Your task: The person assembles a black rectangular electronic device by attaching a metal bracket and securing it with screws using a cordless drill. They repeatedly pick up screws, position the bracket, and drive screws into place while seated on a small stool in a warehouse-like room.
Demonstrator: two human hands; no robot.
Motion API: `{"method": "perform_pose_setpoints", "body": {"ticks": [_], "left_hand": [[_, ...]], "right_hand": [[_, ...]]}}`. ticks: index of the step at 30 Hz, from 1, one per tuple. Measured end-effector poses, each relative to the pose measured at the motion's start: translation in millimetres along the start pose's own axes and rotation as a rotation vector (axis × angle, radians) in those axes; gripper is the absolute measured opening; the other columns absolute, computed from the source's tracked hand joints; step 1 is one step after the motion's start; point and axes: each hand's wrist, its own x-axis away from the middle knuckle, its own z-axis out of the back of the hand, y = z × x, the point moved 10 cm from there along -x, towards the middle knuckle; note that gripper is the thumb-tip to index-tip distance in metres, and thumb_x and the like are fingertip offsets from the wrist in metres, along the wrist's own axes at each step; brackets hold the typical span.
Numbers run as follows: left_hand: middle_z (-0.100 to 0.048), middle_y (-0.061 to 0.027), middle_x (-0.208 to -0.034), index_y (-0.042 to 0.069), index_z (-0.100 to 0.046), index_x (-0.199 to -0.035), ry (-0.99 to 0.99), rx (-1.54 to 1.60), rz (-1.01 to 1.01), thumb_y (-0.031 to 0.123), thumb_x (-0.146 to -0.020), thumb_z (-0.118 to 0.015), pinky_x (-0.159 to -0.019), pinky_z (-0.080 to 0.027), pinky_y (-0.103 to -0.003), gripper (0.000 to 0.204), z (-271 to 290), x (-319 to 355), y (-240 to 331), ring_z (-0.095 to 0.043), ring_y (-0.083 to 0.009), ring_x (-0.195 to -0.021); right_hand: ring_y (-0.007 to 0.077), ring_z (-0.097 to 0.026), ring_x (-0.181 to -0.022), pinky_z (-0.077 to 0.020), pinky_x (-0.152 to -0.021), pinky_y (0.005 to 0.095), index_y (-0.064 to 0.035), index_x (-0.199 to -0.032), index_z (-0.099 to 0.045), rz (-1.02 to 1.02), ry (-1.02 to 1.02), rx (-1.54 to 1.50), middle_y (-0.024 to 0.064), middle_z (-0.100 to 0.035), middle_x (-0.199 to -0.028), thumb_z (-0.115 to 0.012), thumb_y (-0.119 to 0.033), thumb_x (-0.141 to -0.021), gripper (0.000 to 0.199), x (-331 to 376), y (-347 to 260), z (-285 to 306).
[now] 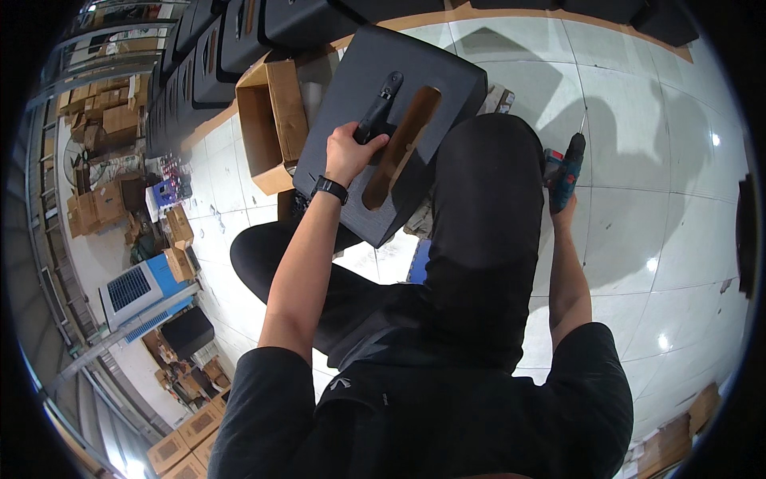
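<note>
Tilted in front of my legs is a black cabinet [335,104] with a long rounded slot cut through its panel, raw brown wood showing at the edge. My left hand [345,156], a dark watch on its wrist, has its fingers closed on a black bar handle [381,104]. The handle lies against the panel, beside the slot. Off to the right of my knee, my right hand [563,212] grips a teal and black cordless drill [568,169]. Its long thin bit points away from me, apart from the cabinet. The fingers around the drill are partly hidden.
An open cardboard box [270,120] stands left of the cabinet. More black cabinets [295,22] line the far side on brown board. A blue and white cooler-like unit [144,291] and stacked cartons [187,439] are at left. White tiled floor [630,239] lies to the right.
</note>
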Motion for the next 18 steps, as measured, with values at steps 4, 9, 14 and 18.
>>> {"method": "perform_pose_setpoints", "body": {"ticks": [4,9,14,18], "left_hand": [[-0.074,-0.0140,-0.081,-0.003,-0.075,-0.100,-0.001,-0.010,-0.019,0.041,-0.077,-0.090,-0.070,-0.056,-0.036,0.052,7,4,2,-0.072,-0.0208,-0.074],[-0.074,-0.0052,-0.092,-0.003,-0.073,-0.113,-0.090,0.364,0.075,0.039,-0.094,-0.078,-0.080,-0.053,-0.029,0.046,1,0,-23,-0.065,-0.0107,-0.084],[-0.075,-0.0062,-0.107,-0.002,-0.071,-0.126,-0.275,0.618,0.083,0.034,-0.101,-0.070,-0.096,-0.049,-0.026,0.044,-9,-9,-35,-0.065,-0.0112,-0.100],[-0.073,-0.0043,-0.114,-0.001,-0.065,-0.134,-0.394,0.669,-0.023,0.029,-0.100,-0.072,-0.101,-0.047,-0.027,0.045,-13,-7,-50,-0.064,-0.0118,-0.106]], "right_hand": [[0.0295,-0.073,-0.096,-0.0542,-0.085,0.0390,-0.0026,-0.115,-0.070,-0.059,-0.053,-0.011,0.0154,-0.074,-0.103,-0.075,-0.024,-0.095,0.030,-1,-5,-9],[0.0263,-0.073,-0.096,-0.0539,-0.088,0.0368,-0.0020,-0.118,-0.069,-0.090,-0.061,-0.042,0.0149,-0.075,-0.104,-0.080,-0.021,-0.091,0.034,-15,17,-8],[0.0198,-0.067,-0.109,-0.0496,-0.099,0.0345,0.0006,-0.130,-0.065,-0.194,-0.051,-0.283,0.0105,-0.071,-0.120,-0.075,-0.018,-0.096,0.040,-27,22,-7],[0.0193,-0.061,-0.122,-0.0438,-0.109,0.0348,-0.0010,-0.142,-0.058,-0.282,-0.167,-0.548,0.0108,-0.067,-0.132,-0.072,-0.014,-0.099,0.047,-20,-7,-12]]}}
